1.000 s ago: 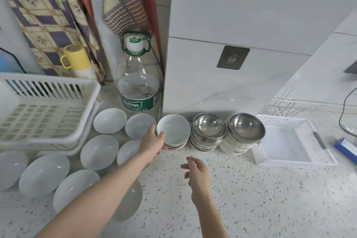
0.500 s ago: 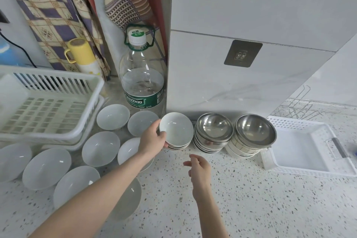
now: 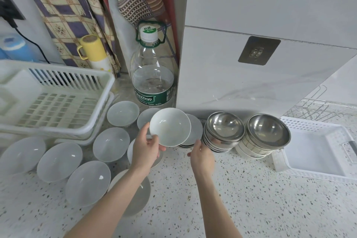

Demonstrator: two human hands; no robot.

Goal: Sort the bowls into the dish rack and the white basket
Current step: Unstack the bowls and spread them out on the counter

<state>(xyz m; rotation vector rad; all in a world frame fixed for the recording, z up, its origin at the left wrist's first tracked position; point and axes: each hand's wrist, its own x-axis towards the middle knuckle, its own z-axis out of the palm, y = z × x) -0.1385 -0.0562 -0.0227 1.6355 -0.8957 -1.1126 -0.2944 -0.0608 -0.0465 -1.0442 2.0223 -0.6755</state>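
My left hand (image 3: 146,148) grips a small white bowl (image 3: 170,129) by its left rim and holds it tilted above a short stack of white bowls (image 3: 194,131). My right hand (image 3: 201,155) reaches toward the front of that stack, its fingertips at the stack's lower edge; whether they grip it I cannot tell. Two stacks of steel bowls (image 3: 225,131) (image 3: 267,134) stand to the right. Several white bowls (image 3: 111,144) lie spread on the counter at the left. The white dish rack (image 3: 56,100) stands at far left, the white basket (image 3: 316,150) at far right.
A large water bottle (image 3: 152,75) stands behind the bowls against a white wall block. A yellow mug (image 3: 92,49) sits behind the rack. A wire rack (image 3: 316,108) lies behind the basket. The speckled counter (image 3: 260,199) stretches across the front.
My left hand has lifted the top white bowl off its stack and tilted it. My right hand has moved forward to the stack's front edge.
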